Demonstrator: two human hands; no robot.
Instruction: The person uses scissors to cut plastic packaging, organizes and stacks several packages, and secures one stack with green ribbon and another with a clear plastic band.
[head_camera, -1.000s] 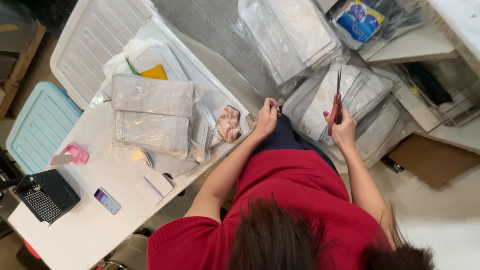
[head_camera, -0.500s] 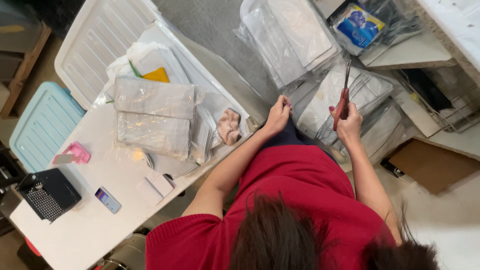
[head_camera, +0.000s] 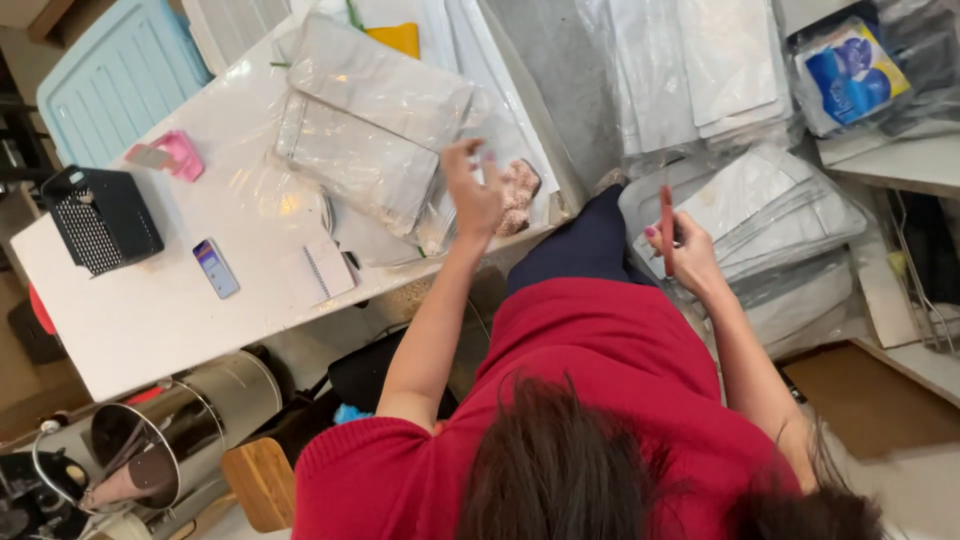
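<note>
Scissors with red handles (head_camera: 667, 228) sit in the right hand (head_camera: 685, 255), fingers closed round the handles, tool pointing up toward 12 o'clock. That hand hovers over a pile of flat grey-white plastic mailer bags (head_camera: 770, 215) stacked low at about 3 o'clock from the person's body. The left hand (head_camera: 473, 195) is up at roughly 10 o'clock from the scissors, well apart from them, fingers loosely spread and holding nothing. It's a bit blurred, right over the table edge.

Just beside that left hand, at its 3 o'clock, lies a small beige knitted piece (head_camera: 518, 193). At its 10 o'clock are two clear plastic bags with folded pale contents (head_camera: 372, 125), one overlapping the other.

All that rests on a white rectangular table (head_camera: 150, 310). Further along it: a small spiral notepad (head_camera: 327, 270), a phone with a lit screen (head_camera: 216, 267), a black mesh basket (head_camera: 100, 220) and a pink clip-like thing (head_camera: 170, 155). A pale blue ribbed plastic lid (head_camera: 120, 70) lies past the far corner. Below the table edge at 7 o'clock stands a shiny metal bucket (head_camera: 195, 415). More stacked mailers (head_camera: 690, 70) lean at 12 o'clock, on a grey floor.
</note>
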